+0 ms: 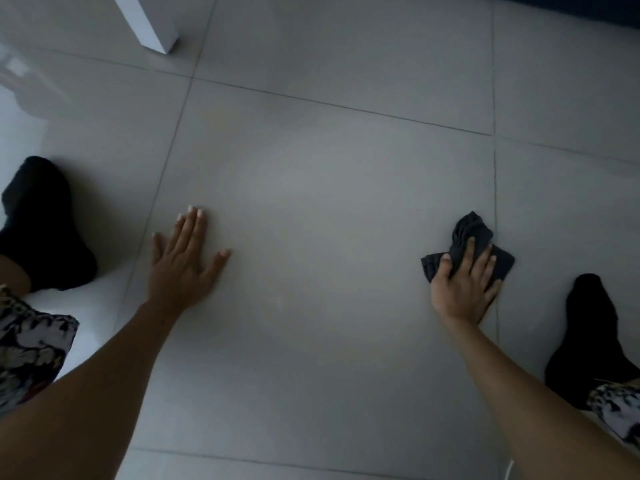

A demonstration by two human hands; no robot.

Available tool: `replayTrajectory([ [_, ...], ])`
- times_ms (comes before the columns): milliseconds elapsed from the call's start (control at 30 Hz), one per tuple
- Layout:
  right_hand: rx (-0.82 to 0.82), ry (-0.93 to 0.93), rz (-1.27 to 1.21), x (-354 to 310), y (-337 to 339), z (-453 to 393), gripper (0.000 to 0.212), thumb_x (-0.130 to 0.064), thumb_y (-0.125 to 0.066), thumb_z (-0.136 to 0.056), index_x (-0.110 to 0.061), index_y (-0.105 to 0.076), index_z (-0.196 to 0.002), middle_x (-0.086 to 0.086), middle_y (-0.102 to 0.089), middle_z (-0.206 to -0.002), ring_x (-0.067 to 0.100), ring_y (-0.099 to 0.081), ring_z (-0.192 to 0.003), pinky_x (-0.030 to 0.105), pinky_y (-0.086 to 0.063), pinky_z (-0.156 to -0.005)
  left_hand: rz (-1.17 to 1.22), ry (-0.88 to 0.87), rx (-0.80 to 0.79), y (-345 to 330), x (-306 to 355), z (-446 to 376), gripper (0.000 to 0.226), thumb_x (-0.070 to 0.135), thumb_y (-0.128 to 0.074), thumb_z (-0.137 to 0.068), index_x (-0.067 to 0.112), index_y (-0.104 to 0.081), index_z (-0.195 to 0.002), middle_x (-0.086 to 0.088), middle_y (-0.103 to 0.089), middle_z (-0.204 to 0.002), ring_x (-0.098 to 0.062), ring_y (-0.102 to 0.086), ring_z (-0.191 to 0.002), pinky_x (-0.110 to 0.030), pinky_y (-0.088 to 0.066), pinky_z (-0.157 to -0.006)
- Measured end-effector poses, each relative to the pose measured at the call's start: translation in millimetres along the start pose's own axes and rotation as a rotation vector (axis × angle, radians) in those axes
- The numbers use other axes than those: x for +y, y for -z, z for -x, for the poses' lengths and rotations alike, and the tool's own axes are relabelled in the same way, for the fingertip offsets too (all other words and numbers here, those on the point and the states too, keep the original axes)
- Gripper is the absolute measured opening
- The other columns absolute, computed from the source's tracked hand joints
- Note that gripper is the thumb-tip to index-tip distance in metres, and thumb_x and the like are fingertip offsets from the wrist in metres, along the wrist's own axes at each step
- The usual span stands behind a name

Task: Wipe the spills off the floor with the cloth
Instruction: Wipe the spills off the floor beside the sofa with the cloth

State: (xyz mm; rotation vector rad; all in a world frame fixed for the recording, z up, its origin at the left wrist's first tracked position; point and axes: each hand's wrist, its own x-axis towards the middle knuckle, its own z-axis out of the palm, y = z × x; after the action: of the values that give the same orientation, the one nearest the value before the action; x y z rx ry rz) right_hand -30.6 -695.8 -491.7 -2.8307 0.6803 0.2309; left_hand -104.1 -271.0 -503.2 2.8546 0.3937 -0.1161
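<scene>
Grey tiled floor [311, 202], white furniture leg [149, 22] far end, its top cut off. Your right hand [464, 282] presses the dark cloth [467, 233] flat, well right of your left hand [183, 258], splayed empty on tile. Spills hard to make out.

Dim, soft-focus view; window glare on the floor [20, 133] at left, edges bowed.

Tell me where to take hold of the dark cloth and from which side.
Grip the cloth from above at its bunched middle, where the right hand presses it to the floor. It lies crumpled flat, so the raised folds give fingers purchase.
</scene>
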Motion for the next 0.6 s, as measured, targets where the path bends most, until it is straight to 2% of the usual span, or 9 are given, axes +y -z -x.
replayTrajectory([
  [233, -0.006, 0.024, 0.003, -52, -20, 45, 0.069, -0.053, -0.017, -0.092, -0.025, -0.008, -0.154, 0.005, -0.001, -0.163, 0.021, 0.000, -0.150, 0.052, 0.001, -0.118, -0.003, 0.002, 0.030, 0, 1, 1, 0.073, 0.059, -0.029, -0.090, 0.026, -0.014, -0.152, 0.005, -0.016, -0.159, -0.013, -0.017, -0.146, -0.044, -0.010, -0.116],
  [533, -0.026, 0.318, 0.038, -154, -48, 91, 0.065, -0.053, -0.022, -0.095, -0.026, -0.011, -0.154, 0.006, -0.005, -0.163, 0.023, -0.004, -0.150, 0.051, 0.002, -0.117, 0.016, -0.017, 0.054, 0, 9, -3, 0.063, 0.050, -0.028, -0.094, 0.024, -0.019, -0.151, 0.004, -0.020, -0.158, -0.012, -0.019, -0.146, -0.044, -0.012, -0.116],
  [600, -0.057, 0.409, 0.043, -183, -62, 110, 0.065, -0.052, -0.023, -0.095, -0.026, -0.011, -0.154, 0.005, -0.006, -0.163, 0.023, -0.006, -0.150, 0.051, 0.001, -0.117, 0.013, 0.009, 0.060, -1, -6, 1, 0.061, 0.048, -0.028, -0.095, 0.024, -0.019, -0.152, 0.004, -0.019, -0.159, -0.011, -0.017, -0.146, -0.045, -0.011, -0.116],
])
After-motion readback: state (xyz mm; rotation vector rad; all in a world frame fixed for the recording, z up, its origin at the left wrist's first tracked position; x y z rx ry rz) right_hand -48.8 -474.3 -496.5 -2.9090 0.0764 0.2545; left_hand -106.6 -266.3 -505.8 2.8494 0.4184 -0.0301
